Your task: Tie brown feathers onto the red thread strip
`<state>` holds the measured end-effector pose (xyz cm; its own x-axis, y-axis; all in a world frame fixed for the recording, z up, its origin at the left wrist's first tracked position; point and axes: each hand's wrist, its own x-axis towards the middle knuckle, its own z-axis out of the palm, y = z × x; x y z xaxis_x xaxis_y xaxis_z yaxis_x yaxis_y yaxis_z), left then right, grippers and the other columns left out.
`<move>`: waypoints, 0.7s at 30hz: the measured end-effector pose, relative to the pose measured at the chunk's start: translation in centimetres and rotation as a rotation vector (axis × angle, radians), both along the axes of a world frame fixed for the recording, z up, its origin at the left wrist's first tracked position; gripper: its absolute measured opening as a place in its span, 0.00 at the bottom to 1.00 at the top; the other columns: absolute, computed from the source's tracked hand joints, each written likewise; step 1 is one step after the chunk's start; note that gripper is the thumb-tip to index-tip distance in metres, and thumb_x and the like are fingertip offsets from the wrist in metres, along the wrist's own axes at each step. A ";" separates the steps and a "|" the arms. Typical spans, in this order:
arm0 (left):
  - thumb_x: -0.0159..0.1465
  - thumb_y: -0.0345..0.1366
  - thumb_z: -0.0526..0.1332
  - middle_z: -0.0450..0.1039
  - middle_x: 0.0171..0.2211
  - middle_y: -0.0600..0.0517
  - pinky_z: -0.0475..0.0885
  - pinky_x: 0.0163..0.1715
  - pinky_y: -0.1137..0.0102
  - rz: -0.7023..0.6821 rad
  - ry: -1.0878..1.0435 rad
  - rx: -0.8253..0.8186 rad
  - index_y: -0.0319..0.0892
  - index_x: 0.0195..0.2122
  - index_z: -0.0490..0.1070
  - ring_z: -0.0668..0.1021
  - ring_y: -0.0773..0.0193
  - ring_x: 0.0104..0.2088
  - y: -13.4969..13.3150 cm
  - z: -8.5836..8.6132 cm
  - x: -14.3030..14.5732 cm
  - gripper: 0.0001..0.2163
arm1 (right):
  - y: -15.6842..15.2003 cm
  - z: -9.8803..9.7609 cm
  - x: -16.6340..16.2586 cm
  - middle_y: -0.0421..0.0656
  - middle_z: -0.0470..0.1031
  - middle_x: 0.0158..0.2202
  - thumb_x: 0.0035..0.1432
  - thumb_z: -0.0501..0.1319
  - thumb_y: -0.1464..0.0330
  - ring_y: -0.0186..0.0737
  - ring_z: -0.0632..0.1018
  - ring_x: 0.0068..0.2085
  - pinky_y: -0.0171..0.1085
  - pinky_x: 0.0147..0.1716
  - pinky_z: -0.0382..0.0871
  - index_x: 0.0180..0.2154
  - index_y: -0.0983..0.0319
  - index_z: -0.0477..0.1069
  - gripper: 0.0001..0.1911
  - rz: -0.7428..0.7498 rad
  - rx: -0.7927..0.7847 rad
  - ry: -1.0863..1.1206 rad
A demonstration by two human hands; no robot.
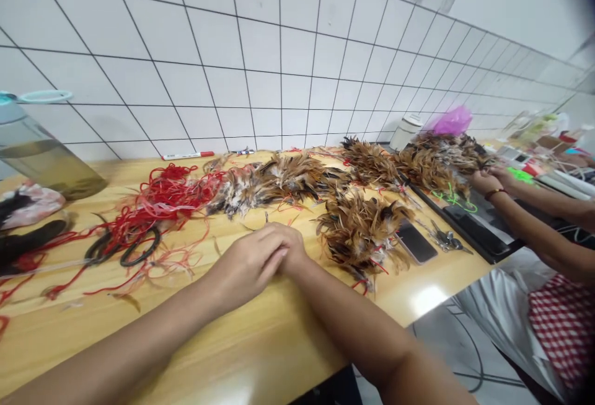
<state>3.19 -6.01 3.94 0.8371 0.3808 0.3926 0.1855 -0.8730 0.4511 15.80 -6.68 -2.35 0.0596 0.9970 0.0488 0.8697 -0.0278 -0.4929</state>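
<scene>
My left hand [258, 257] and my right hand [292, 249] meet over the wooden table, fingers closed and pressed together. What they hold, if anything, is hidden; a small dark tip shows just beyond the fingers. Right of them lies a bunch of brown feathers [360, 228] with red string ends. Behind them stretches another brown and white feather bunch [288, 177]. A tangle of red string [170, 191] lies to the left, with black-handled scissors [151, 249] at its near side.
A bottle of yellowish liquid [51, 163] stands at far left. A red-and-white marker [188, 155] lies by the tiled wall. A phone [417, 242] and keys [449, 239] lie to the right. Further right, a co-worker's hands [490, 182] are near more feathers [434, 166].
</scene>
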 end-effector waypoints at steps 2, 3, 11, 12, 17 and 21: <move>0.66 0.29 0.49 0.72 0.37 0.50 0.69 0.39 0.70 -0.010 0.032 0.038 0.42 0.40 0.68 0.74 0.65 0.39 0.9 -1.2 -2.4 0.09 | 0.3 0.1 0.0 0.43 0.77 0.37 0.55 0.59 0.66 0.39 0.75 0.37 0.34 0.35 0.63 0.37 0.62 0.72 0.09 -0.014 -0.020 -0.071; 0.66 0.30 0.49 0.71 0.37 0.50 0.68 0.39 0.70 -0.019 0.049 0.047 0.42 0.40 0.68 0.74 0.65 0.39 1.3 -1.9 -3.4 0.09 | 0.4 0.1 -0.1 0.43 0.77 0.37 0.56 0.57 0.66 0.39 0.75 0.36 0.34 0.34 0.62 0.37 0.61 0.72 0.09 -0.046 -0.026 -0.125; 0.65 0.27 0.48 0.71 0.34 0.49 0.68 0.37 0.69 -0.121 0.060 0.016 0.41 0.36 0.69 0.72 0.63 0.36 2.5 -6.9 -7.3 0.10 | 0.4 -1.0 -0.3 0.42 0.77 0.31 0.62 0.50 0.68 0.34 0.73 0.29 0.34 0.28 0.52 0.31 0.61 0.70 0.11 -0.240 0.107 -0.362; 0.65 0.27 0.48 0.71 0.35 0.48 0.67 0.38 0.69 -0.125 0.050 0.002 0.41 0.36 0.69 0.72 0.62 0.37 2.5 -7.2 -7.3 0.10 | 0.4 -1.1 -0.3 0.42 0.77 0.30 0.62 0.50 0.68 0.34 0.73 0.29 0.34 0.28 0.52 0.30 0.61 0.69 0.12 -0.255 0.115 -0.377; 0.65 0.29 0.49 0.71 0.35 0.47 0.68 0.38 0.69 -0.092 0.024 -0.088 0.40 0.36 0.69 0.72 0.62 0.38 3.1 -7.3 -6.9 0.09 | 0.5 -1.1 0.0 0.43 0.76 0.27 0.63 0.48 0.66 0.35 0.72 0.27 0.35 0.28 0.51 0.29 0.61 0.69 0.15 -0.340 0.124 -0.397; 0.64 0.28 0.49 0.71 0.35 0.46 0.68 0.40 0.68 -0.127 -0.005 -0.055 0.39 0.37 0.69 0.72 0.61 0.39 3.6 -7.1 -6.7 0.09 | 0.8 -1.1 0.5 0.44 0.75 0.26 0.62 0.48 0.63 0.36 0.72 0.27 0.34 0.27 0.53 0.29 0.61 0.69 0.16 -0.392 0.139 -0.345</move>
